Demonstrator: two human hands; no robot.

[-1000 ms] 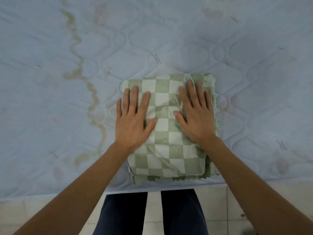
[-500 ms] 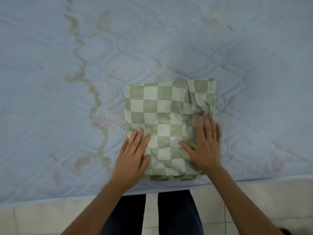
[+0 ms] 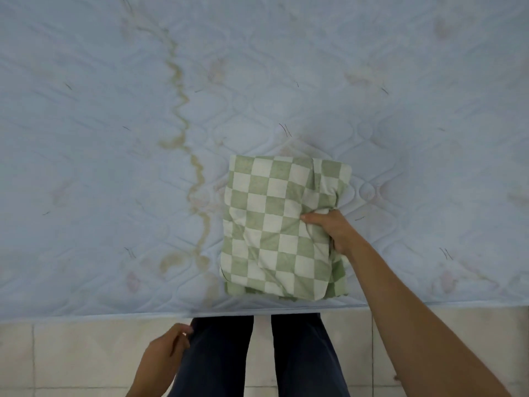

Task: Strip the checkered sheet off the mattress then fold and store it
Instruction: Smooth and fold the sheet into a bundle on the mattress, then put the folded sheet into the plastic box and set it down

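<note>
The green-and-white checkered sheet (image 3: 280,224) is folded into a thick rectangular bundle lying near the front edge of the bare pale-blue quilted mattress (image 3: 114,167). My right hand (image 3: 332,229) grips the bundle at its right side, thumb on top and fingers tucked under the layers. My left hand (image 3: 167,349) hangs down off the mattress beside my left thigh, fingers loosely curled with nothing in them.
A long yellowish stain (image 3: 194,173) runs down the mattress left of the bundle. The mattress front edge (image 3: 257,310) lies just before my dark trouser legs (image 3: 217,356). Pale floor tiles (image 3: 71,353) lie below.
Both hands were flat on the bundle, sliding toward me. Now my left hand has dropped to my side and my right hand has closed on the bundle's right edge.
</note>
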